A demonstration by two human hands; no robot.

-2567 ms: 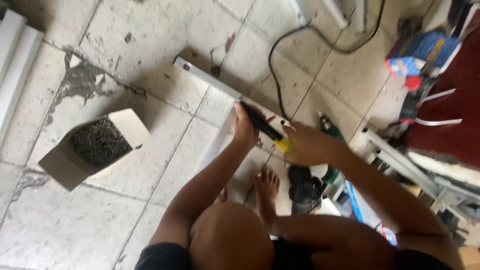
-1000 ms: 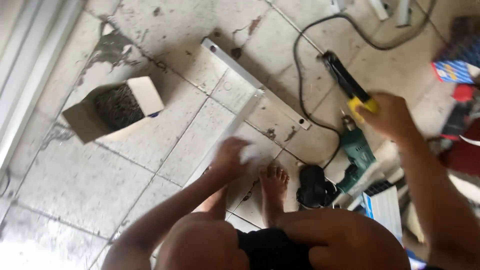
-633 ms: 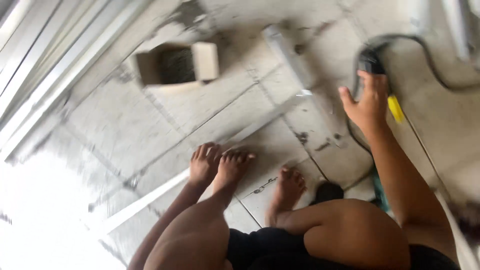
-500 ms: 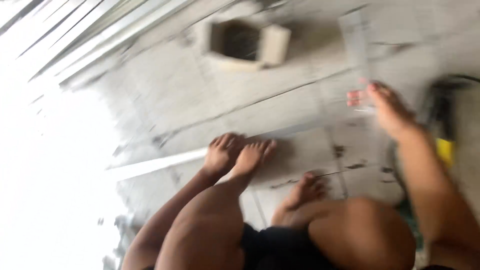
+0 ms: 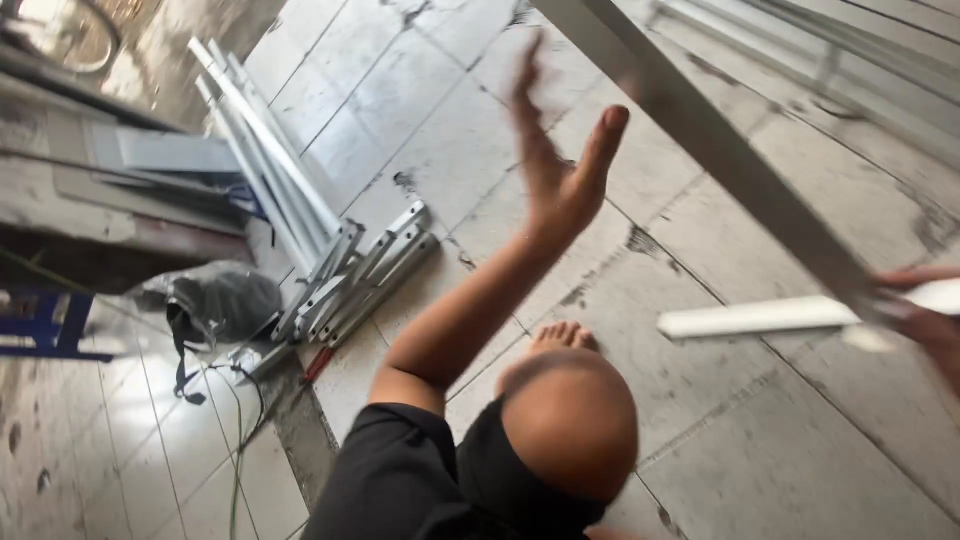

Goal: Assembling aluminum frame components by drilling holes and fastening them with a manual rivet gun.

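The person's left hand (image 5: 560, 170) was raised with fingers spread and palm empty, above the grey tiled floor (image 5: 700, 420). At three o'clock from it, well apart, the right hand (image 5: 925, 315) showed at the frame's edge against a long grey metal bar (image 5: 740, 170) slanting across the view; whether it gripped the bar could not be told. A short white profile strip (image 5: 760, 318) lay just beside that hand. At nine o'clock lay a bundle of white aluminium profiles (image 5: 330, 270).

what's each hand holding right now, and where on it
The left hand is raised, open and empty. The right hand, at the frame edge, grips the white strip at its near end; the long bar crosses there, contact unclear.
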